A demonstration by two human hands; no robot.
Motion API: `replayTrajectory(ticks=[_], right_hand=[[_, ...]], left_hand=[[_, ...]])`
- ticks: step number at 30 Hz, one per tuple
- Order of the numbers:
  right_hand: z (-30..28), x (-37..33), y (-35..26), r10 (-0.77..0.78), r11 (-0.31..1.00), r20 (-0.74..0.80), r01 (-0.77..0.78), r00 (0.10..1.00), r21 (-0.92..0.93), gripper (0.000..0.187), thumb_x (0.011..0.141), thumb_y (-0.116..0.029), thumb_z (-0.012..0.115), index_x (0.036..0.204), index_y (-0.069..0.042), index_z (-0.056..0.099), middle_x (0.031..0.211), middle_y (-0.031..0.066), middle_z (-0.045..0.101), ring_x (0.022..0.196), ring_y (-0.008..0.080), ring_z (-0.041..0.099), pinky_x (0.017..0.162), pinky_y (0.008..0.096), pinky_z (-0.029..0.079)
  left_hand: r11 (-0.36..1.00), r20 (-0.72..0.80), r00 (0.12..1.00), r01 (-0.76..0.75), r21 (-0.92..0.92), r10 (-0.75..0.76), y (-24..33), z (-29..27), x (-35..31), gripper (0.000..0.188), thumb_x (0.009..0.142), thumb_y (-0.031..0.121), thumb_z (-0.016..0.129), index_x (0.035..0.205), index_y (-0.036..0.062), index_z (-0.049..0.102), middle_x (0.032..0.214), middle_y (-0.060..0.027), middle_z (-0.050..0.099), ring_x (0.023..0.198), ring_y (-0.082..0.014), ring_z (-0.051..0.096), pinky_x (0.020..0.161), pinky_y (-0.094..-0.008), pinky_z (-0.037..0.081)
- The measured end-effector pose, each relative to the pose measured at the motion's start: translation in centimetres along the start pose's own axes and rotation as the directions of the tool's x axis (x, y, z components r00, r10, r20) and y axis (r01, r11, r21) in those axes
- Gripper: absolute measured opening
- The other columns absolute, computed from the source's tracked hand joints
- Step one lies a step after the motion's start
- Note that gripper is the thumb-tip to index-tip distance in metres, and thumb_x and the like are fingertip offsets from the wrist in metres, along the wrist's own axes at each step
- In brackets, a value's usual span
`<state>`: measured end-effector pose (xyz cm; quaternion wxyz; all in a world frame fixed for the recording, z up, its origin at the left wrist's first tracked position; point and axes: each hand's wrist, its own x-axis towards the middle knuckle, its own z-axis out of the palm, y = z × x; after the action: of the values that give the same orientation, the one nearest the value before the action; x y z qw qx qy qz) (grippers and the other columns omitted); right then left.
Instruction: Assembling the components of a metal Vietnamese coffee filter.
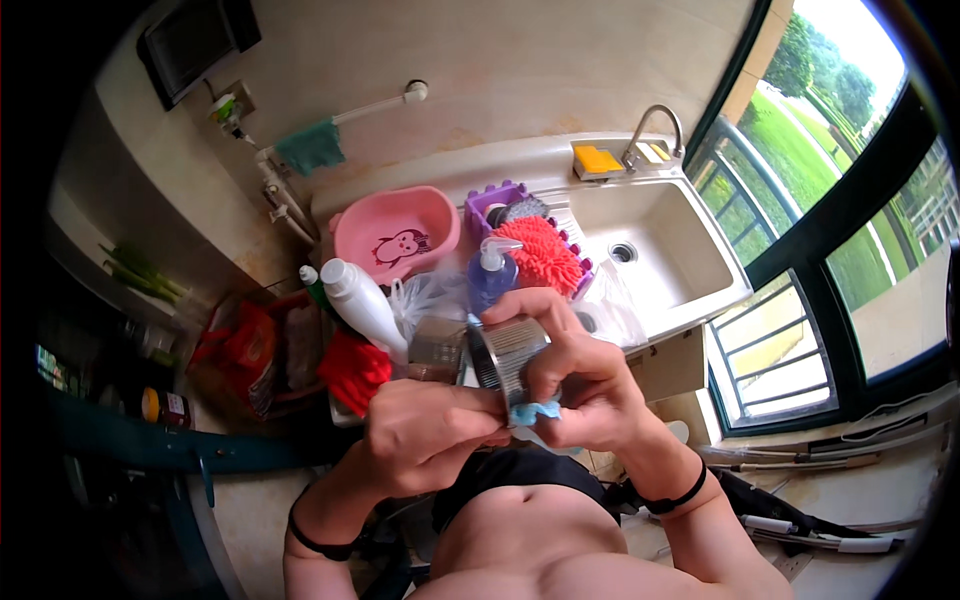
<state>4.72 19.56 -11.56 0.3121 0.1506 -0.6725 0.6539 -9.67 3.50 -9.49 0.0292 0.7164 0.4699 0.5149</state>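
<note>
Close in front of my body, my right hand (585, 375) grips a ribbed, silvery round piece (515, 360) with a dark rim; its exact kind is unclear. My left hand (425, 430) is closed, its fingertips pinched against the lower edge of the same piece. A crumpled light-blue bit (535, 412) shows below the piece, by the right fingertips. Just beyond the hands stand a blue pump bottle (490, 275) and a grey ribbed box-like thing (436, 350), partly hidden. A white bottle (362, 305) leans left of them, above a red cloth (354, 372).
A pink basin (395, 228) sits on the counter, beside a purple basket (493, 197) with a red chenille mitt (540, 255). To the right are a white sink (690, 255), a curved faucet (657, 120) and a yellow sponge (597, 160). A window (820, 250) borders the right side.
</note>
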Motion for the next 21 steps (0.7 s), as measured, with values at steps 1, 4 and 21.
replayTrajectory(ticks=[1,4,21], right_hand=[[0.0,0.0,0.0,0.003,1.0,-0.013,-0.003,1.0,-0.008,0.023,0.072,0.002,0.077,0.086,-0.008,0.061,0.14,0.0229,0.047,0.129,0.031,0.048,0.11,0.0415,0.035],[0.1,0.0,-0.2,0.128,0.99,-0.022,-0.126,0.992,0.06,0.019,0.075,-0.005,0.078,0.085,-0.008,0.062,0.138,0.0249,0.048,0.13,0.0306,0.047,0.11,0.0422,0.035],[-1.1,-1.4,3.8,0.478,0.821,-0.038,-0.43,0.878,0.376,0.015,0.092,-0.003,0.075,0.102,-0.006,0.064,0.155,0.0201,0.044,0.134,0.0225,0.052,0.108,0.0379,0.043]], left_hand=[[1.0,-0.001,1.0,0.006,0.028,-0.006,0.1,0.0,0.0,0.02,0.08,0.003,0.081,0.094,0.0076,0.067,0.082,-0.01,0.077,0.069,-0.0256,0.076,0.06,-0.0336,0.058],[0.999,0.011,1.0,0.012,0.043,-0.012,0.0,0.0,0.0,0.016,0.082,0.003,0.079,0.092,0.0076,0.067,0.078,-0.0084,0.076,0.068,-0.0242,0.075,0.061,-0.0335,0.058],[0.277,0.23,0.574,0.66,-0.698,-0.786,-2.3,0.7,-3.5,0.012,0.1,0.009,0.068,0.1,-0.0025,0.066,0.087,-0.0113,0.071,0.076,-0.0201,0.075,0.065,-0.031,0.062]])
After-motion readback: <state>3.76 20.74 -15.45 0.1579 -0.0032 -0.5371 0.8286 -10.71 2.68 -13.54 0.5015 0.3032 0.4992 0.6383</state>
